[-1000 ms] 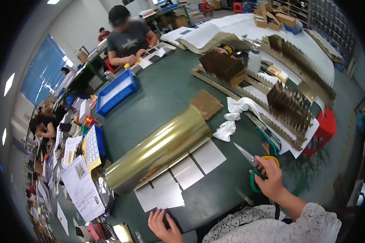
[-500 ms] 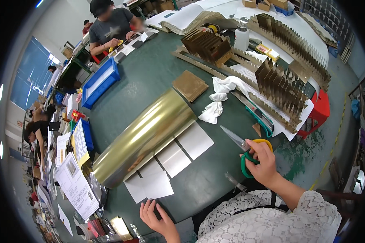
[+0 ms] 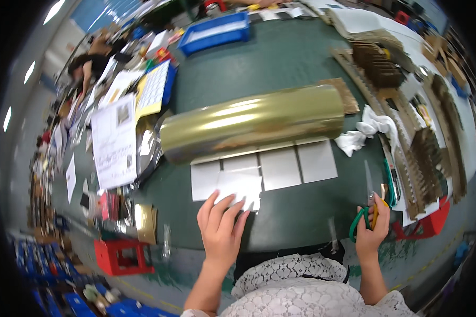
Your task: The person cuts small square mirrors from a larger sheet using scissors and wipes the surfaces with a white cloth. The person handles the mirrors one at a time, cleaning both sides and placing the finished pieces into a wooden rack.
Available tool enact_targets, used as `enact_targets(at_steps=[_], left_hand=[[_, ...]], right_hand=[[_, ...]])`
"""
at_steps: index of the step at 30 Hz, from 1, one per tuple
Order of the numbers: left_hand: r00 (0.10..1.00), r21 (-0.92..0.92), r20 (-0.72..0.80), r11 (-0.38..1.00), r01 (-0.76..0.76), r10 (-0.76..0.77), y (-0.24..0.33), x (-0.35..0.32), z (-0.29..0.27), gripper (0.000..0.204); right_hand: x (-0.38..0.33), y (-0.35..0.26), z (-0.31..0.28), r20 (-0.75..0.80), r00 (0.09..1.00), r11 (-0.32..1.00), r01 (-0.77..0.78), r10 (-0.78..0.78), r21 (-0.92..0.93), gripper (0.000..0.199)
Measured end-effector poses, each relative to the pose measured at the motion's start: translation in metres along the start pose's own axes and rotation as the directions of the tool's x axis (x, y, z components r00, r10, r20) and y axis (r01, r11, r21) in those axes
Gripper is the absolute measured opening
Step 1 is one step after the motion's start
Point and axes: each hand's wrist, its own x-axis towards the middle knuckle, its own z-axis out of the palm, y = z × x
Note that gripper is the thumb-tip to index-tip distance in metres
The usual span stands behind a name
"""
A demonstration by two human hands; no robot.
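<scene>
A large roll of shiny gold film (image 3: 254, 119) lies across the green table. Along its near edge sits a row of white rectangular cards (image 3: 317, 161), their far ends reaching the film. One glossy white card (image 3: 240, 185) overlaps its neighbours, turned slightly out of line. My left hand (image 3: 220, 227) is at this card's near edge, fingers spread and fingertips at the card. In my right hand (image 3: 372, 232), over the table's near right side, is a pair of scissors (image 3: 369, 182) with green and yellow handles, blades pointing away from me.
Right of the roll lie a knotted white cloth (image 3: 367, 129) and brown boards (image 3: 344, 94). Notched racks (image 3: 407, 121) line the right side. A printed sheet (image 3: 115, 140) and a gold-coloured stack (image 3: 145, 222) are at left, a blue tray (image 3: 214, 33) at the far side. Red stools (image 3: 122, 257) stand below.
My view has turned, so the roll now lies nearly level. My left hand has moved forward onto the cards, and one card now overlaps others. The scissors stay in my right hand.
</scene>
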Motion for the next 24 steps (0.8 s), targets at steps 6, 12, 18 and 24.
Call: enact_targets(at_steps=[6,12,18,24], left_hand=[[0.893,0.2,0.285,0.889,-0.411,0.349,-0.019,0.01,-0.019,0.019],[0.744,0.149,0.439,0.776,-0.613,0.503,-0.014,0.019,-0.01,0.019],[0.653,0.166,0.542,0.694,-0.7,0.529,-0.003,0.027,-0.004,0.015],[0.68,0.205,0.532,0.702,-0.682,0.505,-0.001,0.023,0.003,0.014]], right_hand=[[0.0,0.001,-0.001,0.032,0.999,1.0,0.017,-0.017,0.023,0.058],[0.004,0.0,0.001,0.023,0.999,0.999,0.041,-0.042,0.036,0.057],[0.004,0.0,-0.002,0.015,0.998,0.998,0.054,-0.054,0.013,0.055],[0.007,-0.006,-0.006,0.024,0.999,0.999,0.03,-0.03,0.025,0.055]])
